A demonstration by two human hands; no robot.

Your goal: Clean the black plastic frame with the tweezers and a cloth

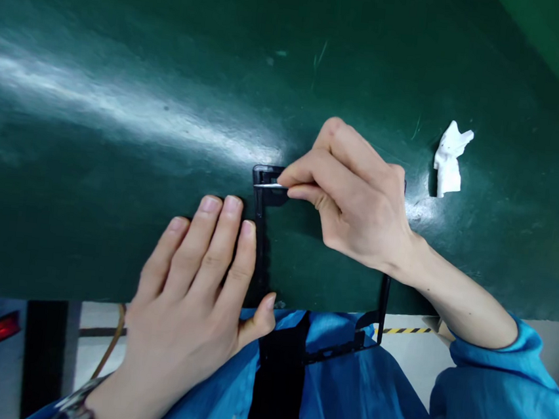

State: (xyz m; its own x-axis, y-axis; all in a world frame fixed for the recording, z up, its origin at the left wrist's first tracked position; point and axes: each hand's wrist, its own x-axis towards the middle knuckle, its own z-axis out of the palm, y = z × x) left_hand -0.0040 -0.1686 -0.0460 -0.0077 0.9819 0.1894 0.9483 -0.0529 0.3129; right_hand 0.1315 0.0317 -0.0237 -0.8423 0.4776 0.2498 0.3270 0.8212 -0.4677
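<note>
A black, thin rectangular frame (385, 305) lies partly on the green table, and its near side sticks out past the table's front edge. My right hand (360, 197) pinches a small, thin, pointed pale blade (268, 185) between thumb and forefinger. The tip of the blade is at the frame's far left corner, though most of its length is hidden in my fingers. My left hand (201, 301) lies flat with its fingers stretched out, along and partly over the frame's left side. Behind my right hand, part of the frame's far side is hidden.
A crumpled white piece of paper or tissue (449, 161) sits on the green table (110, 219) to the right of my right hand. The table's front edge runs just before my body. Below it, yellow-black striped tape (406, 330) shows on the floor.
</note>
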